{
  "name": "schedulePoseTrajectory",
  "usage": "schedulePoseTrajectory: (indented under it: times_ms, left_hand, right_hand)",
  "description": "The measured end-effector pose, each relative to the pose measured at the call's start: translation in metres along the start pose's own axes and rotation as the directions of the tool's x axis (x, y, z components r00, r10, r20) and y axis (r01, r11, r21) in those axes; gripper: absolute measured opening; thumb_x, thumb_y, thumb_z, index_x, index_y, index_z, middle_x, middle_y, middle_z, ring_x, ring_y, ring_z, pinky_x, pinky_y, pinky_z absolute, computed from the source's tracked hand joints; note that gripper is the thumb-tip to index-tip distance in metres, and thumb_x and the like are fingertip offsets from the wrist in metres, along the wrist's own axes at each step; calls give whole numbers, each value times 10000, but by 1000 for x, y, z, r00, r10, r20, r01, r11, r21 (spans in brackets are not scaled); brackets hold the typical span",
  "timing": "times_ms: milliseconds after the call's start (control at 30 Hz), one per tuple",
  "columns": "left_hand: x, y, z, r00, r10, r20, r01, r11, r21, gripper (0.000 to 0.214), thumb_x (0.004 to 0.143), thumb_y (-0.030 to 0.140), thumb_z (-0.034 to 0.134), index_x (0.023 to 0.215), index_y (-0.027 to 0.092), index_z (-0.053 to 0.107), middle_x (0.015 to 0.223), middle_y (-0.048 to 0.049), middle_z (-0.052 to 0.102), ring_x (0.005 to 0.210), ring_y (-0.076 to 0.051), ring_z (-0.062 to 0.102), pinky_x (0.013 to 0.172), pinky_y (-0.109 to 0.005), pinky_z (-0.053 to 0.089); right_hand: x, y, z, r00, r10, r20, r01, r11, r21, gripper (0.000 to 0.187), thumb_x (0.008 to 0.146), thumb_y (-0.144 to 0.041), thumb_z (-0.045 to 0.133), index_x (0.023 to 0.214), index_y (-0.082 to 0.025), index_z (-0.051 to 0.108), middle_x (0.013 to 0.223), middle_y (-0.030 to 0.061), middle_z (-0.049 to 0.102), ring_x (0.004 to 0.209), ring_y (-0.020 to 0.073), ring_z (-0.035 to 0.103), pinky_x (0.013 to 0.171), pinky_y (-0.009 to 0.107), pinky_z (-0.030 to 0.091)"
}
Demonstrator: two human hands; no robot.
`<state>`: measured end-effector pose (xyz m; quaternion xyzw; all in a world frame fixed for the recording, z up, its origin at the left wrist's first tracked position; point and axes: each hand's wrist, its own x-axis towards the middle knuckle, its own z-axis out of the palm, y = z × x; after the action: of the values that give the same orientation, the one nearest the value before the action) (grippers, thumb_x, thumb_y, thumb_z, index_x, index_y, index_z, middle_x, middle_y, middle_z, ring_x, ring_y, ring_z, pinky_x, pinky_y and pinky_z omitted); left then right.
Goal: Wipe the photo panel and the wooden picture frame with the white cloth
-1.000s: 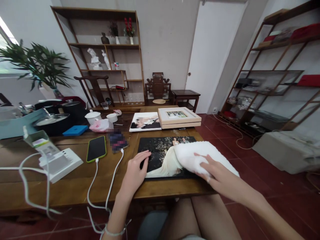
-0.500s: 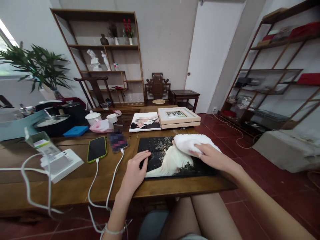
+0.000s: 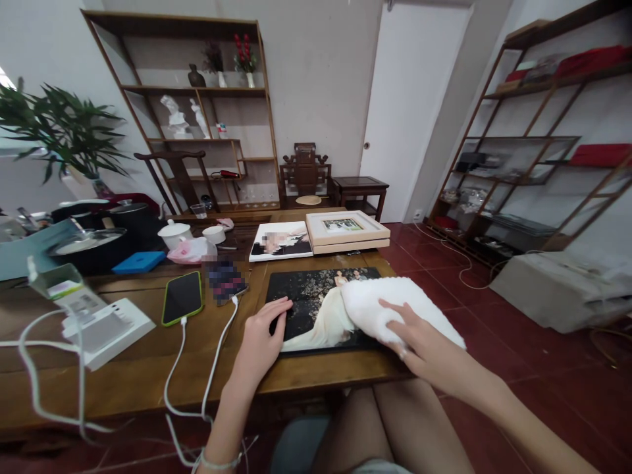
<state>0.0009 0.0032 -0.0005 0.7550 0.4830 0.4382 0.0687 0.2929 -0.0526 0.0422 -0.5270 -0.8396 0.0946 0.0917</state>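
White, fluffy cloth point(image 3: 365, 304) lies bunched under the right hand point(image 3: 419, 342), covering the right part of a dark photo panel point(image 3: 301, 299) printed with a couple and a long pale gown. The right hand's fingers spread over the cloth, touching it; whether they pinch any of it I cannot tell. The left hand point(image 3: 261, 339) is open and relaxed, its fingers extended over the panel's left edge and the thumb held apart from them. The panel lies flat on the wooden table point(image 3: 320, 376), close to the front edge. Just beyond it sit a white-edged photo board point(image 3: 299, 245) and, beside that, a pale wooden frame point(image 3: 350, 249). To the left, a phone point(image 3: 182, 297) in a green case has a white cable point(image 3: 168, 385) plugged in, with a white box point(image 3: 126, 329) farther left. Behind these are a blue box point(image 3: 139, 262) and a white lidded pot point(image 3: 174, 237)
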Motion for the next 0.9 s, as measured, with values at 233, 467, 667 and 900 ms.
schedulePoseTrajectory:
  times_ms: [233, 467, 667, 900]
  left_hand:
    - [1, 0, 0, 1000, 18, -11, -18, 999, 27, 246, 841, 190, 488, 966, 148, 696, 1055, -104, 703, 1014, -231, 649, 931, -412, 505]
    - [0, -2, 0, 999, 34, 31, -36, 998, 59, 263, 849, 199, 474, 984, 147, 694, 1117, -115, 677, 1064, -236, 626, 946, -426, 494]
    - [1, -3, -1, 998, 42, 42, -45, 997, 62, 276, 855, 197, 460, 994, 147, 693, 1117, -112, 677, 1078, -227, 618, 957, -421, 487]
    - [1, -4, -2, 996, 42, 79, -45, 998, 41, 285, 851, 173, 446, 989, 165, 695, 1118, -100, 678, 1099, -228, 605, 964, -439, 480]
  right_hand:
    - [-42, -12, -6, 992, -53, 114, 46, 997, 59, 238, 777, -118, 422, 892, -212, 607, 1473, 68, 316, 1366, 296, 197, 1029, 519, 326]
    - [23, 15, -5, 993, -110, -49, 110, 994, -6, 228, 869, -194, 378, 935, -184, 596, 1313, 139, 495, 1213, 287, 424, 966, 458, 369]
    - [98, 35, -7, 978, -140, -157, 129, 989, -72, 232, 887, -200, 394, 969, -162, 608, 1057, 131, 609, 995, 258, 530, 887, 387, 392]
    - [90, 26, 1, 976, -126, -175, 110, 989, -100, 269, 857, -165, 414, 1041, -117, 605, 1235, 204, 532, 1183, 310, 440, 977, 484, 319]
